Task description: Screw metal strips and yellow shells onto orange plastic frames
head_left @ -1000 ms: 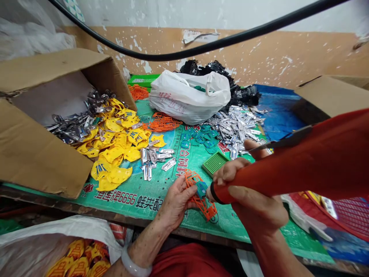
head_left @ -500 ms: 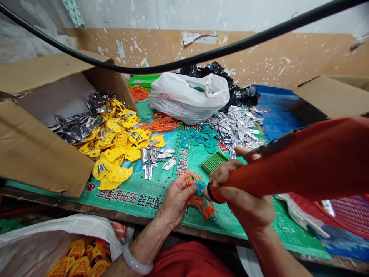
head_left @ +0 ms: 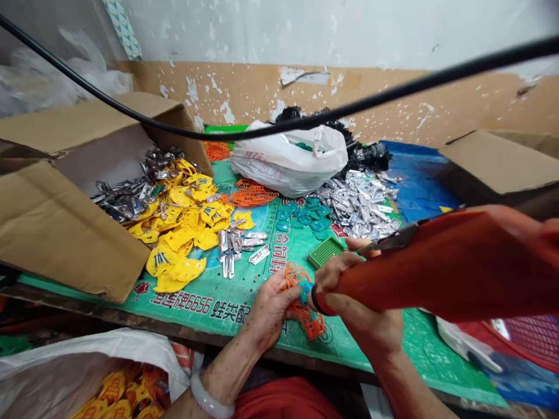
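My left hand pinches an orange plastic lattice part above the green sheet. A small teal plastic piece lies against that lattice, near my thumb. My right hand is wrapped around the front of a large red electric screwdriver, its narrow nose pointing left at the teal piece. The bit's tip is hidden, so contact cannot be made out. Just beyond my hands stands a small green grid tray.
Yellow shells and silver pieces lie in heaps around a white plastic bag. Cardboard boxes flank the table. A black cable crosses the upper view. A red basket sits at right.
The camera view has shifted slightly, so the table and boxes appear lower. Both hands keep their grips, and the screwdriver's nose stays at the teal piece.
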The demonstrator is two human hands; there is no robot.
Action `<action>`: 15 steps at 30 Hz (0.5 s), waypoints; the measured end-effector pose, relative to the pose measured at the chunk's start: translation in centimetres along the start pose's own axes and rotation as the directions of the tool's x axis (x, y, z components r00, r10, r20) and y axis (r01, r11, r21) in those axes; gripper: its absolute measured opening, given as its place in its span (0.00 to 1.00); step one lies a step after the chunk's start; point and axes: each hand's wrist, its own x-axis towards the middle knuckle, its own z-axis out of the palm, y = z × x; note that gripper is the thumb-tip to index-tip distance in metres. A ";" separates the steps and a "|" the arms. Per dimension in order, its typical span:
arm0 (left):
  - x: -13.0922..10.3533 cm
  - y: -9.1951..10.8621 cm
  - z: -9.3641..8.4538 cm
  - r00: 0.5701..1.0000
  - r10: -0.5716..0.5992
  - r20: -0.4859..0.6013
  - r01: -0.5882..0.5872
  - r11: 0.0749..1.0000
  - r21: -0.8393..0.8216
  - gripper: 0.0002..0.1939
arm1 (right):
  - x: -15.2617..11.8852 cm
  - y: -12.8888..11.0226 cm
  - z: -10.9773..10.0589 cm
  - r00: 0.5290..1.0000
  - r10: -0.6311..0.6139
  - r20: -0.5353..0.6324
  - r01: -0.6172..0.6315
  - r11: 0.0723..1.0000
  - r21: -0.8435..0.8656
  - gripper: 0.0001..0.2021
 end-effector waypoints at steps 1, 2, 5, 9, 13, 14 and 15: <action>-0.1 0.0 0.0 1.000 -0.002 0.001 0.002 1.000 -0.009 0.21 | 0.1 -0.3 0.1 1.000 0.000 -0.009 0.000 1.000 0.029 0.27; -0.1 -0.1 0.0 1.000 -0.006 0.007 0.007 1.000 -0.019 0.21 | 0.3 -0.7 0.1 1.000 0.010 -0.025 -0.008 0.998 0.060 0.28; 0.0 -0.3 -0.4 0.999 -0.043 -0.008 0.042 0.996 -0.072 0.21 | 1.3 -1.8 -0.4 0.988 0.044 -0.148 -0.030 0.995 0.093 0.32; 0.1 0.1 -1.1 0.991 -0.092 -0.092 0.074 0.980 -0.186 0.18 | 3.8 -2.8 -2.9 0.950 -0.017 -0.311 -0.032 0.988 -0.152 0.15; -0.2 1.2 -1.1 0.984 -0.086 -0.154 0.038 0.956 -0.290 0.18 | 6.4 -3.0 -5.8 0.905 -0.091 -0.416 -0.108 0.896 -0.431 0.13; -0.3 1.4 -1.1 0.981 -0.080 -0.176 0.023 0.953 -0.303 0.18 | 6.9 -3.1 -6.3 0.902 -0.113 -0.417 -0.120 0.862 -0.492 0.14; -0.3 1.7 -1.0 0.979 -0.071 -0.194 0.008 0.952 -0.306 0.19 | 7.4 -3.1 -6.8 0.910 -0.119 -0.397 -0.126 0.833 -0.539 0.15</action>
